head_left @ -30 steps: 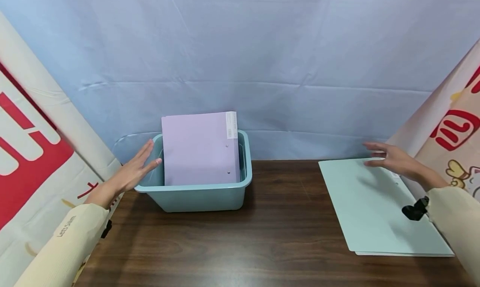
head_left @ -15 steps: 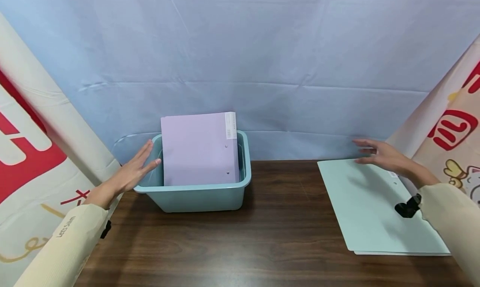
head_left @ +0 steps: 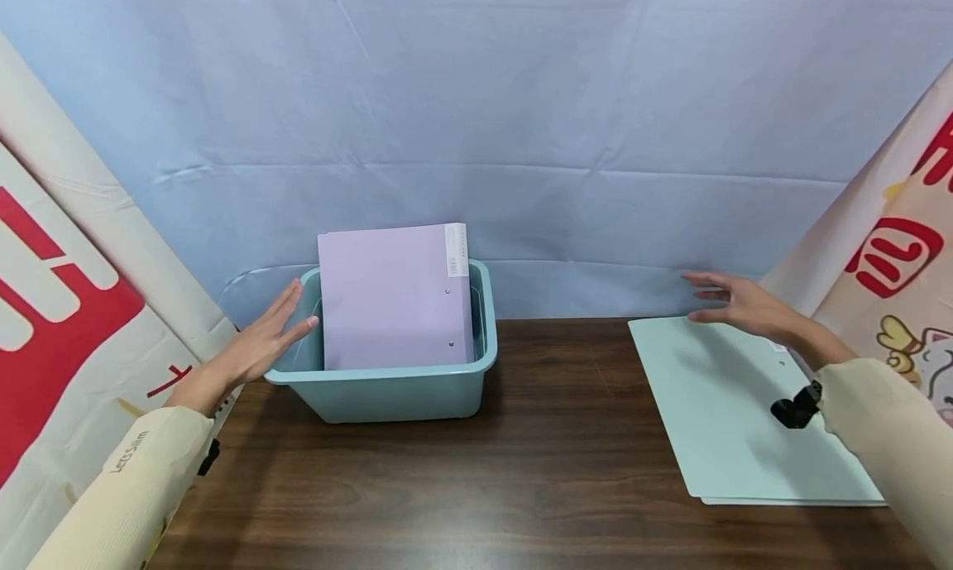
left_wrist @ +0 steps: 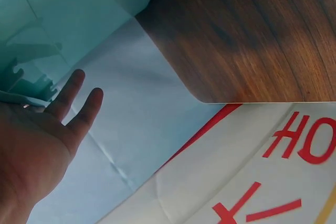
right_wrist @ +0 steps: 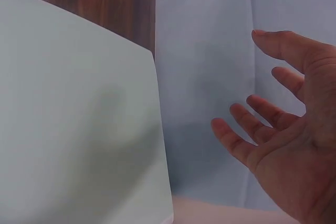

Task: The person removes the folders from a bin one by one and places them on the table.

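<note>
A teal plastic bin [head_left: 380, 396] stands on the table, with lilac folders [head_left: 395, 297] upright inside it, a white label at their top right corner. My left hand [head_left: 256, 347] is at the bin's left rim, its fingers straight. In the left wrist view two fingers of the left hand [left_wrist: 39, 145] extend beside the teal wall; whether they touch it I cannot tell. To the right, pale green folders [head_left: 744, 421] lie flat in a stack. My right hand [head_left: 744, 305] hovers above their far edge, fingers spread and relaxed, holding nothing; in the right wrist view the right hand [right_wrist: 294, 124] is apart from the folder.
The dark wooden table [head_left: 566, 438] stretches between the bin and the pale green folders. A light blue cloth [head_left: 566, 140] hangs behind the table. Printed cloths border both sides, the left cloth [head_left: 59, 347] with red shapes and the right cloth [head_left: 893, 289] with cartoon figures.
My right hand has drifted left along the far edge of the pale green folders, staying above them. The left hand keeps its place at the bin. The lilac folders have not moved.
</note>
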`<state>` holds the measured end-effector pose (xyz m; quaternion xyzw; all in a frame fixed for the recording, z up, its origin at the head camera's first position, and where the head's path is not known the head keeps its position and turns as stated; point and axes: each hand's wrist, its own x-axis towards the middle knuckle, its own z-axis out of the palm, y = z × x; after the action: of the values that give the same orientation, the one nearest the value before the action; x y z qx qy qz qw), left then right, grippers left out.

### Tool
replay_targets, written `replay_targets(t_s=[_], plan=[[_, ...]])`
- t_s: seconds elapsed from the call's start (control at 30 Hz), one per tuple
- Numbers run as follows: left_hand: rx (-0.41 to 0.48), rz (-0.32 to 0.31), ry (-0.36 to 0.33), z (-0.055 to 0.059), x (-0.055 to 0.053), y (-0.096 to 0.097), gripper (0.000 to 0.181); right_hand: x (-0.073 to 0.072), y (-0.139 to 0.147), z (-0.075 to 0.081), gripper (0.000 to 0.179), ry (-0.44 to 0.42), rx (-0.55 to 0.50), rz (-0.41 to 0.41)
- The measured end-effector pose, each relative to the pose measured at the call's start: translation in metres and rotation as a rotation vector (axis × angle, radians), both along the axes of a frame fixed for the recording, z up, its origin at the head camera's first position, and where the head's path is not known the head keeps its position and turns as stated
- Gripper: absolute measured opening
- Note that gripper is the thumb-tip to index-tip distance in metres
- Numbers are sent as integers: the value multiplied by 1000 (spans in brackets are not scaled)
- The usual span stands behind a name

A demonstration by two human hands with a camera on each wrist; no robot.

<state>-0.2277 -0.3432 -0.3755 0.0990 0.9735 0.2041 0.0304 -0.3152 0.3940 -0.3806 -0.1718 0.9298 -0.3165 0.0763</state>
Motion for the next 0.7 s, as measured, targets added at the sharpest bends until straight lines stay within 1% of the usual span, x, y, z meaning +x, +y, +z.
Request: replay_targets(t_s=[0.13, 0.37, 0.6, 0.7], plan=[[-3, -10, 7, 1, 0, 1, 78, 1, -6, 2, 81, 3, -15, 11], [10, 1, -6, 2, 0, 2, 78, 2, -15, 4, 78, 31, -20, 30], [18, -3, 0, 3, 1, 2, 78, -3, -23, 6, 77, 65, 17, 39], [12, -13, -3, 3, 2, 1, 78, -4, -25, 5, 77, 66, 1, 43]])
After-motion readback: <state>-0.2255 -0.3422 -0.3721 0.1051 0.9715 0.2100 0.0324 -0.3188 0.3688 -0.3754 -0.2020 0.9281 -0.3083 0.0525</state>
